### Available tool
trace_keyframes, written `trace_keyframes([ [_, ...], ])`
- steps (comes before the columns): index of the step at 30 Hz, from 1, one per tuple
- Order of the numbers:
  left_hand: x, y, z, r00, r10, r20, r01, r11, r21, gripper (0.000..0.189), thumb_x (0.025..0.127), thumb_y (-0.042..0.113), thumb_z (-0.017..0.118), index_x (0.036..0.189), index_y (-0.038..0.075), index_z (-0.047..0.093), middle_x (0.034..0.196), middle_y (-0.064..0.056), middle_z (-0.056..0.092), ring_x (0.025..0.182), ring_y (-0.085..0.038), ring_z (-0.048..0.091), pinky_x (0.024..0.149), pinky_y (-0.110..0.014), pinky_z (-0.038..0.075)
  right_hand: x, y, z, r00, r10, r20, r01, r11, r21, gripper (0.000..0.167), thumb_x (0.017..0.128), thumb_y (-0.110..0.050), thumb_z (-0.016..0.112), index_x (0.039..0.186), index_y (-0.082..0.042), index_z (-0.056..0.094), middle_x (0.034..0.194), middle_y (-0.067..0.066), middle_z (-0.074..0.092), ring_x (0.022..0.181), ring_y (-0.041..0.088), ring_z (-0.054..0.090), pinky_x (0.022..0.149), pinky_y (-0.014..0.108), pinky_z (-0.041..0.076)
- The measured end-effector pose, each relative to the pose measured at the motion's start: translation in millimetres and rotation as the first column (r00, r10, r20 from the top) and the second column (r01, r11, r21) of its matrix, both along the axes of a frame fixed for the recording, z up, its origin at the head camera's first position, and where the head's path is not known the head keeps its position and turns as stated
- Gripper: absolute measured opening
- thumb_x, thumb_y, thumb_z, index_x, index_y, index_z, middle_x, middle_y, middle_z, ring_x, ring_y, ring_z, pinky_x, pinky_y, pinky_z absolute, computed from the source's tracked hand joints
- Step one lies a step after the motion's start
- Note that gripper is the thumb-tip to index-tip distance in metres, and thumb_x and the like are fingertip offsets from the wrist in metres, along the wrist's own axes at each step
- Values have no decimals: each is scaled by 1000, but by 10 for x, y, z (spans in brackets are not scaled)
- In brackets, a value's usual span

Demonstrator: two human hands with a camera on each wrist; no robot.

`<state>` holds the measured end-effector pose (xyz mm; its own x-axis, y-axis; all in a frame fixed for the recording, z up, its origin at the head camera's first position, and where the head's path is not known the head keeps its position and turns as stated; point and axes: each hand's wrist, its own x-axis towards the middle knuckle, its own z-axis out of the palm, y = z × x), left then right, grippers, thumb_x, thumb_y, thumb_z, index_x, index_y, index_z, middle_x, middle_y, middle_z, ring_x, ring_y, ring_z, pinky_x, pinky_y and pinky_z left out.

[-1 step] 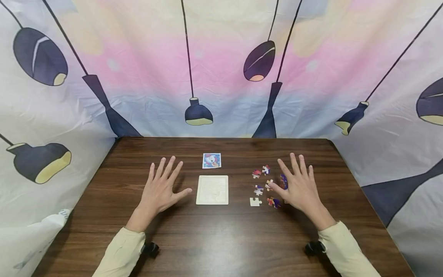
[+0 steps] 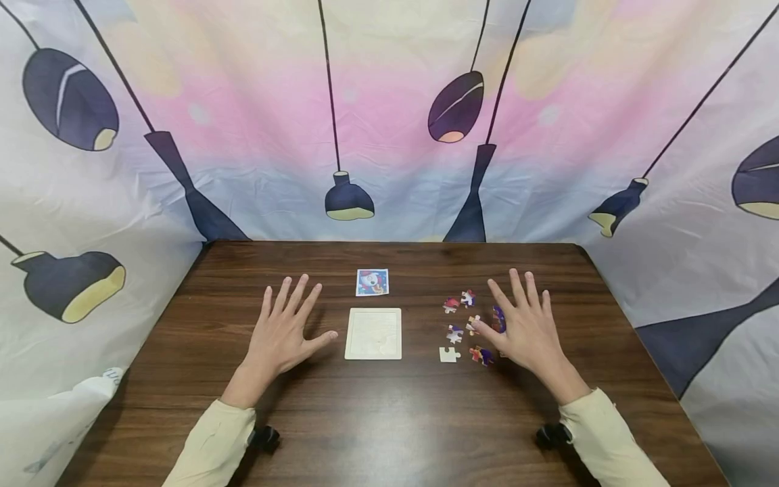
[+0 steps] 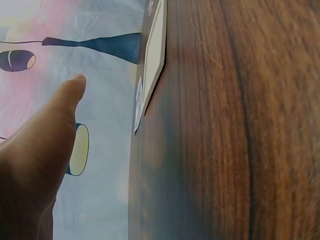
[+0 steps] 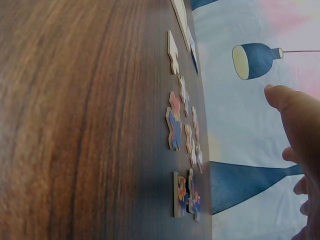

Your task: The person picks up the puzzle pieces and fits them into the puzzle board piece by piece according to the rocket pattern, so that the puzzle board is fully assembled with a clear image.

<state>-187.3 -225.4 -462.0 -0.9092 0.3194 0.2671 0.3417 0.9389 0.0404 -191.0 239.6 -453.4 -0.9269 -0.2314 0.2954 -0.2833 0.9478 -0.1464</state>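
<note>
From my seat far away, I see the left hand (image 2: 282, 331) first, its fingers spread wide above the brown table (image 2: 389, 412). Next comes the flat, pale square board (image 2: 373, 335), near its thumb. A small picture card (image 2: 372, 282) lies just behind the board. Then I see the loose puzzle pieces (image 2: 454, 334), bright ones and one plain pale piece (image 2: 448, 355), in a bunch on the table. Last is the right hand (image 2: 528, 331), fingers spread too, held up over the bunch and hiding part of it from my head camera.
</note>
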Motion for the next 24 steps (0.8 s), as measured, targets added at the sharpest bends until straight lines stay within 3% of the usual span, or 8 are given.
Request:
trace_keyframes([
  [11,-6,25,60,999,-36,-1,36,999,11,102,87,77,56,162,14,30,170,-14,19,157,-38,10,125,-60,5,14,11,16,999,27,30,-27,1000,-9,89,92,-72,57,160,-17,38,171,19,10,156,44,2,116,75,12],
  [17,-32,81,54,995,-96,22,95,995,33,101,88,75,57,162,12,30,169,-14,20,157,-38,13,125,-58,8,14,34,29,998,51,46,-50,999,-9,87,93,-70,57,159,-16,39,170,20,12,156,44,4,116,75,14],
  [24,-97,150,8,978,-185,98,175,979,107,100,90,71,58,163,10,27,169,-15,21,156,-37,18,126,-56,9,-36,63,45,994,93,49,-92,995,-27,83,94,-66,58,160,-18,38,170,18,13,157,42,5,117,73,15],
])
